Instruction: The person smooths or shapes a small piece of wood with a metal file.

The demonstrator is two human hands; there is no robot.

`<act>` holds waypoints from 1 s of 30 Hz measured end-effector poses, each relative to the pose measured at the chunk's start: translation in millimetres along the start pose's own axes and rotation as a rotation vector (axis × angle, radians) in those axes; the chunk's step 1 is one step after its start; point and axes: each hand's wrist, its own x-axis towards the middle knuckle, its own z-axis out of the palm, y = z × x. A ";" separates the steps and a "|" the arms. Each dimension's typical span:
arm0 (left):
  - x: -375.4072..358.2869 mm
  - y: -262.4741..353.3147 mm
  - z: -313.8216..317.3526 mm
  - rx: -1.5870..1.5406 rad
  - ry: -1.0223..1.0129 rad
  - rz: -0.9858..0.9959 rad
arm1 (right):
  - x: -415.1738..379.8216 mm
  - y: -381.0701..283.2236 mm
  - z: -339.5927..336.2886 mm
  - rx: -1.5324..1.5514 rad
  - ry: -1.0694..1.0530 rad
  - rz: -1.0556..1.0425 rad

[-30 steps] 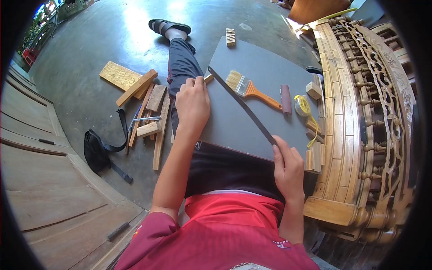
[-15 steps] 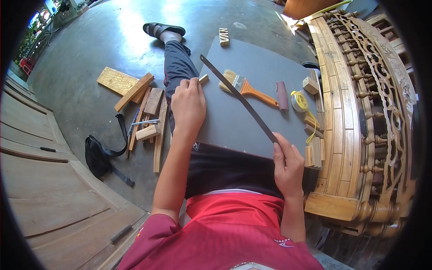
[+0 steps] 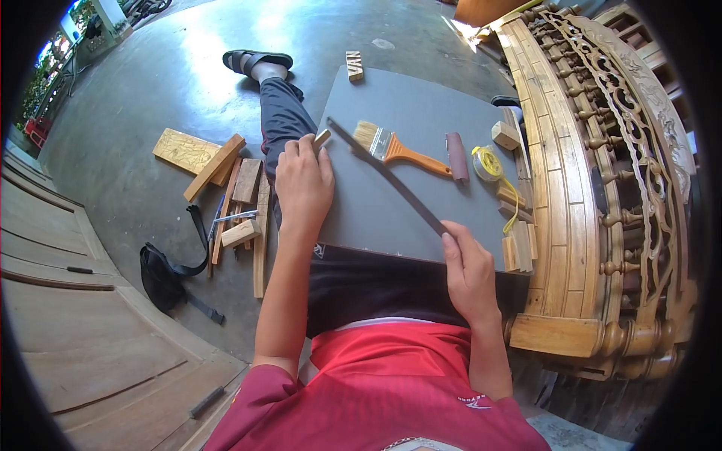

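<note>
In my left hand [image 3: 303, 184], fingers closed at the left edge of the grey board [image 3: 406, 214], is a small wooden piece [image 3: 323, 138] whose end pokes out past the fingertips. My right hand [image 3: 470, 263] grips the near end of a long, thin, dark hacksaw blade [image 3: 402, 188]. The blade slants up and left over the board, its holed tip close beside the wooden piece. Behind it lies a paintbrush [image 3: 410, 155] with an orange handle. A rolled piece of brown sandpaper [image 3: 456, 157] and a yellow tape measure [image 3: 487, 163] are further right.
A carved wooden block [image 3: 354, 66] with letters stands at the board's far edge. Small wood blocks [image 3: 517, 249] line its right side, beside a wooden bench [image 3: 556, 188]. On the floor at left lie wood offcuts [image 3: 245, 182] and a black bag [image 3: 162, 276].
The blade's tip has come lower and nearer to the wooden piece in my left hand. Both hands stay closed on what they hold, and the whole view has shifted slightly.
</note>
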 end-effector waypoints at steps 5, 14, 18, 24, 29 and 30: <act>0.1 1.3 1.3 -0.012 0.056 0.028 | 18.3 8.6 -8.2 -0.009 0.106 0.107; -0.3 6.6 -4.9 -0.059 0.024 0.039 | 97.1 39.9 -10.1 -0.435 0.226 -0.222; -0.3 10.1 -8.9 -0.089 0.001 0.070 | 106.2 46.0 -3.2 -0.438 0.256 -0.129; 0.4 11.9 -8.2 -0.147 -0.027 0.083 | 105.2 34.6 -10.5 -0.165 0.152 0.136; 0.7 11.6 -5.9 -0.152 -0.025 0.097 | 104.2 39.0 -12.7 -0.392 0.137 0.256; 0.7 13.2 -7.2 -0.156 -0.027 0.093 | 104.7 36.8 -12.4 -0.437 0.123 0.304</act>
